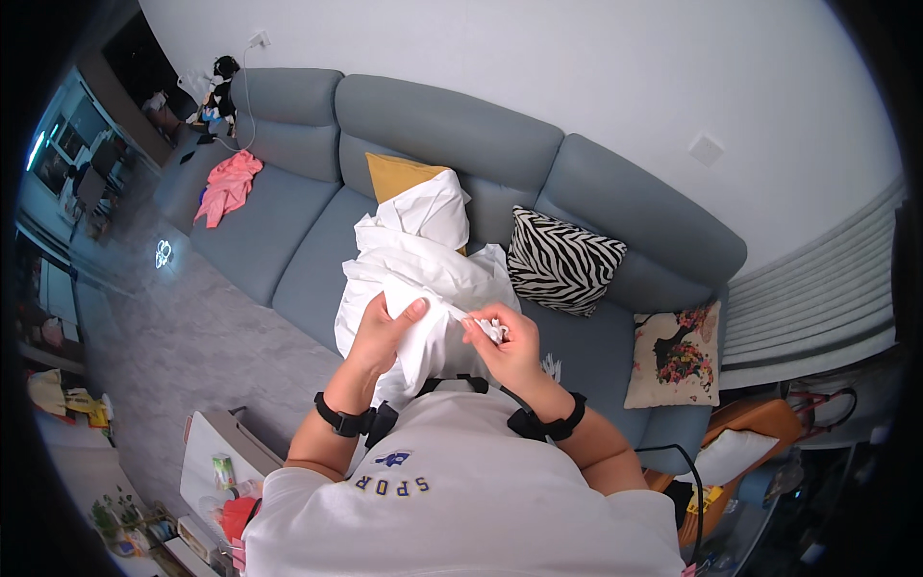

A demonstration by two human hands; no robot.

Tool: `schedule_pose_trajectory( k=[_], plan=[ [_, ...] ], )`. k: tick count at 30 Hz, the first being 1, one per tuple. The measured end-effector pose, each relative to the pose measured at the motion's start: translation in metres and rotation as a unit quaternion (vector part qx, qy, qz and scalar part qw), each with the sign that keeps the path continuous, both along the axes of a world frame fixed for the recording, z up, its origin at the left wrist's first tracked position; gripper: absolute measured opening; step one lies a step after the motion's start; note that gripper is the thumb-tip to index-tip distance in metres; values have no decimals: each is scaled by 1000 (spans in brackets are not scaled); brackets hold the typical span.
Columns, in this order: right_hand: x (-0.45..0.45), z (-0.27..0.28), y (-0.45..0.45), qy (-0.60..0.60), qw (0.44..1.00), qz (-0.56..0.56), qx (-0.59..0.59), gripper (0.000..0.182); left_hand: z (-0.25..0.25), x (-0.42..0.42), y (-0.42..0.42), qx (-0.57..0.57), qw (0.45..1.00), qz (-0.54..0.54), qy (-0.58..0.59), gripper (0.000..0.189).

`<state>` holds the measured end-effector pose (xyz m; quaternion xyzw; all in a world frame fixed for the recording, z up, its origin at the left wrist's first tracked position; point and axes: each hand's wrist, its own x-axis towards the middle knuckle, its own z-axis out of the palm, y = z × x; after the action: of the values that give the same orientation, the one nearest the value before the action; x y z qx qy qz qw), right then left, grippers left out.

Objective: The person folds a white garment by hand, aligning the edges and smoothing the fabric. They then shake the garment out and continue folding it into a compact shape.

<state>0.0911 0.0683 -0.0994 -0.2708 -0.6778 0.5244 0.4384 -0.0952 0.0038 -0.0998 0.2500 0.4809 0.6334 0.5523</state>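
A large white cloth [433,260] lies heaped on the grey sofa [303,267] and reaches up to my body. My left hand [389,324] grips a flat fold of it, thumb on top and fingers underneath. To the right, my right hand [505,335] is closed around a bunched, narrow white piece, part of which shows between the fingers; a taut white edge runs from it towards the left hand. Whether that piece belongs to the cloth I cannot tell. Behind the heap stands a mustard-yellow cushion [404,177], partly covered by the white cloth.
A zebra-striped cushion [566,260] and a cushion with a tree print [678,357] rest on the sofa's right part. Pink clothing [229,187] lies at the left, near a charging cable [252,122]. A low table [216,461] with small items stands at lower left, an orange chair [764,433] at lower right.
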Motion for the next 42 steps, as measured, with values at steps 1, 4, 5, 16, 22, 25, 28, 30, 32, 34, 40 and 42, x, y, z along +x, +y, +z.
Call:
schedule_pose_trajectory(
  k=[1, 4, 5, 16, 22, 25, 28, 30, 32, 34, 40, 42],
  plan=[
    [1, -2, 0, -4, 1000, -3, 9, 9, -2, -1, 2, 8, 1000, 9, -25, 26],
    [4, -7, 0, -14, 999, -9, 30, 9, -7, -1, 3, 28, 999, 33, -28, 24],
    [5, -6, 0, -18, 999, -8, 33, 9, -7, -1, 3, 34, 998, 40, -18, 23],
    [4, 0, -3, 31, 988, 55, -143, 10, -3, 0, -2, -3, 999, -20, 42, 47],
    [1, 6, -5, -19, 999, 29, -35, 10, 0, 3, -2, 13, 998, 3, 57, 33],
    [1, 6, -5, -35, 999, 27, -1, 9, -7, 2, -4, 11, 1000, 6, 24, 44],
    [3, 7, -6, -16, 999, 30, 6, 7, -15, 0, -3, 9, 999, 44, 21, 50],
    [7, 1, -7, 5, 1000, 23, -1, 7, -9, -7, -4, 12, 998, 54, 9, 50],
    [13, 5, -6, -7, 999, 47, -22, 7, -3, -9, -6, 18, 998, 55, 26, 50],
    [14, 9, -8, -6, 997, 59, -44, 7, -6, -9, -5, 23, 998, 52, 25, 49],
    [14, 15, -8, -8, 994, 67, -89, 10, -2, -9, -6, 28, 999, 14, 40, 49],
    [12, 17, -9, -7, 994, 65, -89, 11, 2, -8, -7, 39, 997, -13, 65, 49]
  ],
)
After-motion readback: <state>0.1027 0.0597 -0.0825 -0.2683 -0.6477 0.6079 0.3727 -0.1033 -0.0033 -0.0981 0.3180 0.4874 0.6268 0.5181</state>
